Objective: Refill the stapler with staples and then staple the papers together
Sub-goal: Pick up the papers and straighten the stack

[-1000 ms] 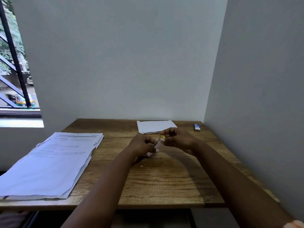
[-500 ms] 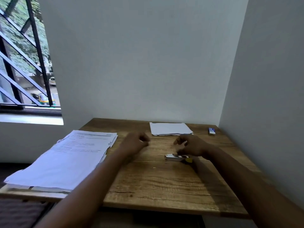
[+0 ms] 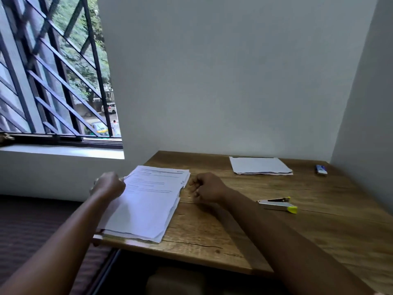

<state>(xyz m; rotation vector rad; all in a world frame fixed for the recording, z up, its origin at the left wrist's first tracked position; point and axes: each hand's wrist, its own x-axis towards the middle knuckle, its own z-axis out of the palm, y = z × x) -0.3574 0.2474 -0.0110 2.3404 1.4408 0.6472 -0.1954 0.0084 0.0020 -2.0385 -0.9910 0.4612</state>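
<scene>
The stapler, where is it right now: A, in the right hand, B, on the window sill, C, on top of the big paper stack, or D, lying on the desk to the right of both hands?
D: the stapler lies on the bare desk, with no hand touching it, off to the right of the right hand.

I see the silver metal stapler with yellow plastic ends (image 3: 277,205) lying flat on the right part of the wooden desk, a thick pile of white printed papers (image 3: 146,201) at the left edge, slightly fanned, small blue staple box (image 3: 321,169) far right corner.
</scene>
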